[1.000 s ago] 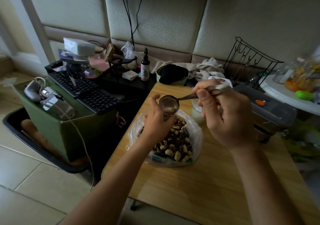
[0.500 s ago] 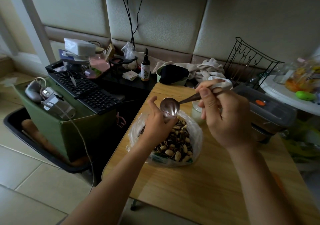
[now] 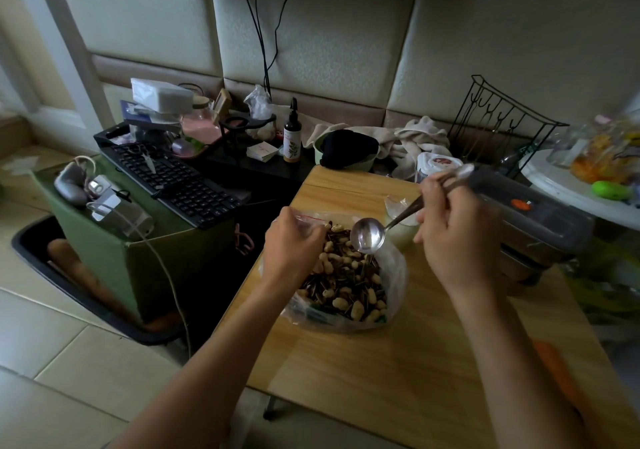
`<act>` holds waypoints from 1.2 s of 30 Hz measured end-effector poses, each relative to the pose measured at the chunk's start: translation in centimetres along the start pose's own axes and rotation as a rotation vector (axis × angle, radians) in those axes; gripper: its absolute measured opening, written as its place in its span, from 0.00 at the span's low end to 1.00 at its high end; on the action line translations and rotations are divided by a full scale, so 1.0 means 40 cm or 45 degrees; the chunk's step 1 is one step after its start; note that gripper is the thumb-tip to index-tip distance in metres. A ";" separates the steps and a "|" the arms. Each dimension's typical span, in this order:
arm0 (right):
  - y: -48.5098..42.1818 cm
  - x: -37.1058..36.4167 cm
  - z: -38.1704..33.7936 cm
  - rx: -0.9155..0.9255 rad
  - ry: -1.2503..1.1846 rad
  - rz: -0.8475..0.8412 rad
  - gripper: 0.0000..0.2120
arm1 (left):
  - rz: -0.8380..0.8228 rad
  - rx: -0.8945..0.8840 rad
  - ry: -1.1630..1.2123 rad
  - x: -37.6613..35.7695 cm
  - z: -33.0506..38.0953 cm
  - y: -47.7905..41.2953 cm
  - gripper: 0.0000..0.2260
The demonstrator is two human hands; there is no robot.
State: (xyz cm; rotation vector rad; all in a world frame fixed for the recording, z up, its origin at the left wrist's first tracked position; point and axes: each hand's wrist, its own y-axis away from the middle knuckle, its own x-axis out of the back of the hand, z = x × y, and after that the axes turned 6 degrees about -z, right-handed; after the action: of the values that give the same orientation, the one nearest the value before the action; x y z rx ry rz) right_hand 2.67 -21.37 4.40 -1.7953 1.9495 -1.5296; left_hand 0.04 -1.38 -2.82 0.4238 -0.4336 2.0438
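A clear plastic bag (image 3: 394, 286) full of peanuts and striped sunflower seeds (image 3: 346, 286) sits on the wooden table (image 3: 398, 379). My left hand (image 3: 292, 248) grips the bag's left rim near its red zip strip. My right hand (image 3: 453, 237) holds a metal spoon (image 3: 367, 235) by its handle. The spoon's bowl is empty and hangs just above the nuts, facing me. A small clear cup (image 3: 398, 209) stands behind the bag, partly hidden by the spoon and my right hand.
A grey lidded container (image 3: 533, 213) stands right of my right hand. A white jar (image 3: 436, 166), a green bowl with black cloth (image 3: 346, 149) and a wire rack (image 3: 502, 119) line the back. Left, a keyboard (image 3: 173, 182) lies on a green box (image 3: 145, 261). An orange carrot (image 3: 557, 376) lies on the table's right.
The spoon came down from near my left fingers to just above the nuts, now empty. My left hand dropped from the spoon to the bag's left rim and grips it.
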 end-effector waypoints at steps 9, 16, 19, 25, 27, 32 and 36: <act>0.009 -0.051 -0.022 0.253 0.054 -0.292 0.12 | -0.222 0.018 -0.118 0.014 -0.049 0.031 0.10; 0.020 -0.080 -0.025 0.270 0.052 -0.406 0.14 | -0.229 0.074 -0.123 0.006 -0.049 0.029 0.11; 0.029 -0.096 -0.024 0.307 0.086 -0.433 0.11 | -0.199 0.064 -0.176 -0.003 -0.051 0.029 0.09; 0.028 -0.089 -0.020 0.198 0.025 -0.286 0.12 | -0.167 0.071 -0.214 -0.012 -0.055 0.023 0.09; 0.031 -0.088 -0.017 0.114 0.014 -0.242 0.12 | -0.176 0.079 -0.209 -0.012 -0.058 0.021 0.10; 0.046 -0.089 0.012 -0.421 -0.142 -0.174 0.14 | -0.177 0.082 -0.217 -0.015 -0.056 0.018 0.10; 0.044 -0.076 0.054 -0.866 -0.328 -0.115 0.16 | -0.200 0.096 -0.209 -0.014 -0.047 0.017 0.13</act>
State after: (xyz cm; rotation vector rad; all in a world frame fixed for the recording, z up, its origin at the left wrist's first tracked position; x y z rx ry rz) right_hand 3.75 -20.57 0.51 -2.1877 2.4472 -0.6124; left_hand -0.52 -1.22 -4.81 0.6543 -0.4096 1.8845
